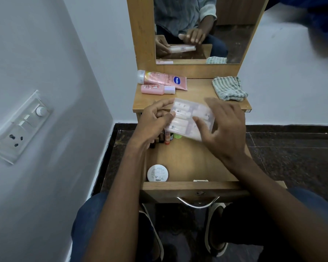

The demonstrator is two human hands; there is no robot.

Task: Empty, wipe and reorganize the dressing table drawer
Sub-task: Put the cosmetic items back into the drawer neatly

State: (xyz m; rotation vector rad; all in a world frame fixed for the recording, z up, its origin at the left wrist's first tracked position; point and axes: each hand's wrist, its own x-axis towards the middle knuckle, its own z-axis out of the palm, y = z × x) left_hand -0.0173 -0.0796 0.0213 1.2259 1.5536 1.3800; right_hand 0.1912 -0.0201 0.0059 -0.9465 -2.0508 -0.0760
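Note:
The wooden drawer [187, 161] stands pulled out below the dressing table top [193, 95]. My left hand [153, 121] pinches the left edge of a clear plastic pouch of small pink tubes [187, 118], held above the drawer's back. My right hand [223, 129] hovers over the pouch's right side with fingers spread, and one finger touches it. In the drawer lie a round white jar [157, 173] at the front left and several small bottles [168, 138] at the back, partly hidden by the pouch. A striped cloth [228, 87] rests on the table top at the right.
A pink lotion tube [163, 79] and a small pink bottle [155, 89] lie at the table top's back left. A mirror [197, 29] rises behind. A white wall with a switchboard [19, 125] is on the left. Dark floor [292, 148] surrounds the table.

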